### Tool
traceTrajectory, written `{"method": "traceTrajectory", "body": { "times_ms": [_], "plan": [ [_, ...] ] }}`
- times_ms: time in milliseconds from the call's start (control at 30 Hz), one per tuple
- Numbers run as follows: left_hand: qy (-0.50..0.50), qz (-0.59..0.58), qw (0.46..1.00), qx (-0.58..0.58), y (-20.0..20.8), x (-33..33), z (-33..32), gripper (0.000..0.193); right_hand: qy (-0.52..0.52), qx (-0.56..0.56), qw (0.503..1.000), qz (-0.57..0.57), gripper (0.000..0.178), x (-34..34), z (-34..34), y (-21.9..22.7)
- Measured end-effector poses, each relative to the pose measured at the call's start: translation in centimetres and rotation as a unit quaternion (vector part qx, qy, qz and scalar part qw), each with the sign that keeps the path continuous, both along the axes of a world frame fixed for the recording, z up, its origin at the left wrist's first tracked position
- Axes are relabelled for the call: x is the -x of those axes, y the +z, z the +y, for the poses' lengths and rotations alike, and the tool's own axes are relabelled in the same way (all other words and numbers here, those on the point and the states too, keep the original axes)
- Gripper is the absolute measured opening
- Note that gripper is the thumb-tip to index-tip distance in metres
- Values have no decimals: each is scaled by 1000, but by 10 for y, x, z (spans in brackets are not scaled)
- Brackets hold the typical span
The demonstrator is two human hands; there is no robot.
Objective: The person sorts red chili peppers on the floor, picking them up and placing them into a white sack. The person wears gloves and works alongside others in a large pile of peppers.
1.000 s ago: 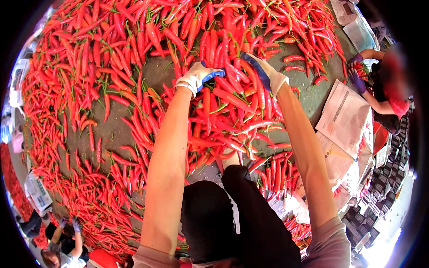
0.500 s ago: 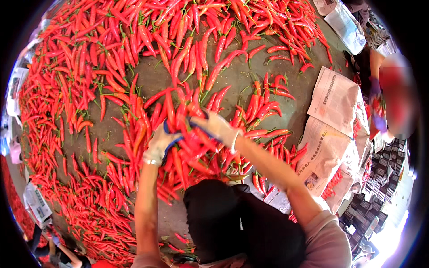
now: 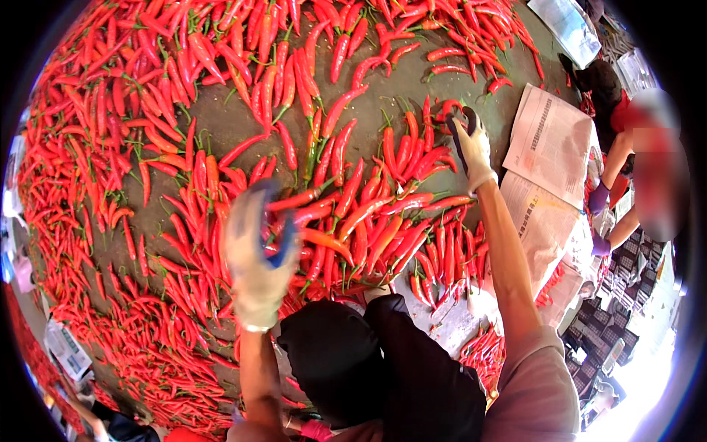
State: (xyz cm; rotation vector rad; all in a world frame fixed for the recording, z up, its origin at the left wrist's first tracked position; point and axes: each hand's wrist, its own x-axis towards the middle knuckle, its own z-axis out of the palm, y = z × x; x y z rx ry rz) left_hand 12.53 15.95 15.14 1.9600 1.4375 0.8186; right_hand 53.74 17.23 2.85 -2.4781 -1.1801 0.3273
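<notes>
In the head view, the right hand (image 3: 471, 147), in a white knit glove, reaches far right, its fingers loosely curled over long red chili peppers (image 3: 412, 151) whose long axes run near-to-far, directly under the fingertips. The left hand (image 3: 258, 258), gloved and blurred, hangs nearer over the pile, fingers together; whether it grips anything I cannot tell.

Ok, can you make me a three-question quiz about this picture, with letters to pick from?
1. Where do the newspapers lie?
A. right of the chillies
B. under the left hand
C. on the person's knees

2. What colour are most chillies?
A. green
B. red
C. yellow

3. What is the right hand doing?
A. resting on a knee
B. holding a newspaper
C. reaching out over the chillies

Answers:
1. A, the grey sheets lie at the pile's right edge.
2. B, nearly all are red, with green stalks.
3. C, its gloved fingers are stretched over the pile's far right side, while the left hand is raised and blurred.
</notes>
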Motion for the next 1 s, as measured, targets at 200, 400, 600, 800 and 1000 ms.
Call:
{"method": "traceTrajectory", "body": {
  "times_ms": [200,400,600,800,1000],
  "plan": [
    [-343,170,924,6,-85,-88,-10,60,9,119,992,-44,65,70,-3,-35],
    [-420,255,868,73,-94,-104,-28,61,89,140,983,76,66,160,-25,16],
    [-431,238,866,83,-87,-79,-27,54,195,-15,975,103,63,151,-64,60],
    [-432,227,869,84,-86,-79,-27,54,111,-109,987,-30,42,106,-194,67],
    [-430,233,869,78,-85,-82,-28,58,454,106,880,-89,36,127,-307,18]
  ]
}}
